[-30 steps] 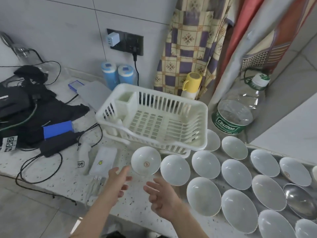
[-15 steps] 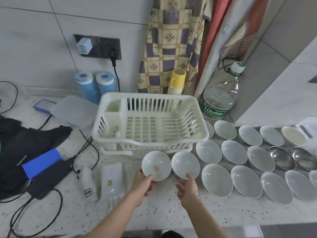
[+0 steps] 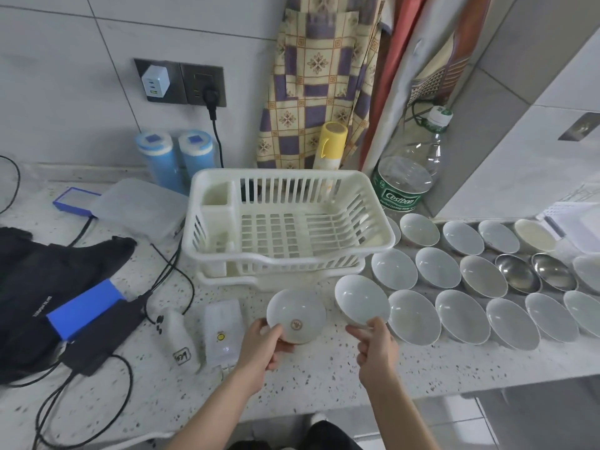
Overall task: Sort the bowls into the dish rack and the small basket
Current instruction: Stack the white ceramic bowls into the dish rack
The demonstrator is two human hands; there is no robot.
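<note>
My left hand (image 3: 261, 347) grips the near rim of a white bowl with a round mark inside (image 3: 296, 315), tilted toward me just in front of the dish rack. A plain white bowl (image 3: 361, 300) is held at its near rim by my right hand (image 3: 376, 349), also tilted. The white plastic dish rack (image 3: 289, 219) stands empty behind both bowls. Several more white bowls (image 3: 414, 316) lie in rows on the counter to the right, with two steel bowls (image 3: 517, 273) among them. No small basket is in view.
Left of the rack lie a black bag (image 3: 48, 280), a blue box (image 3: 85, 308), cables, a white device (image 3: 224, 331) and a clear lidded box (image 3: 139, 206). Behind stand two blue canisters (image 3: 175, 157), a yellow mug (image 3: 329, 144) and a large water bottle (image 3: 406, 177).
Both hands went from hanging open above the counter to taking hold of a bowl each. The two bowls now lean toward me, and the right one has lifted a little.
</note>
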